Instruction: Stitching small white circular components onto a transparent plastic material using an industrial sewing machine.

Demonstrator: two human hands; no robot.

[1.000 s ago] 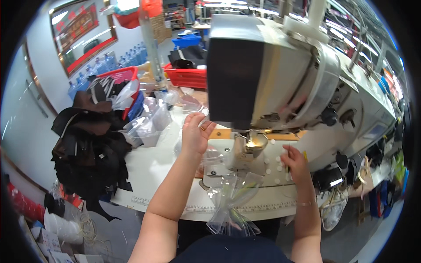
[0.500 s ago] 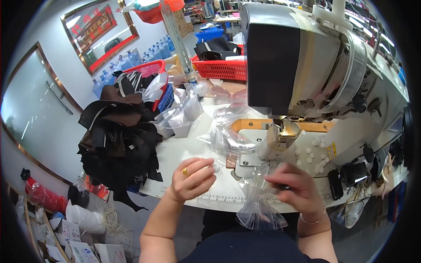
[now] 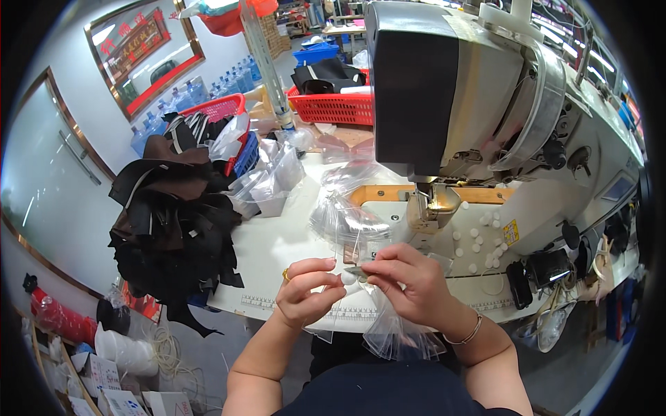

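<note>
My left hand, with a gold ring, pinches a small white round piece over the table's front edge. In my right hand is a small pointed metal tool, its grey tip against the white piece; the rest lies hidden in my fingers. A clear plastic sheet hangs over the edge below my right hand. More clear plastic lies bunched beyond my hands, left of the sewing machine. Several similar white round pieces are scattered on the table to the machine's right.
A heap of black and brown scraps sits at the left. Behind it are clear plastic bins and a red basket. The machine's bulky head overhangs the right side. A ruler strip runs along the table's front edge.
My right hand has moved left and up to meet my left hand, bringing the metal tool to the white piece. The whole view has shifted slightly.
</note>
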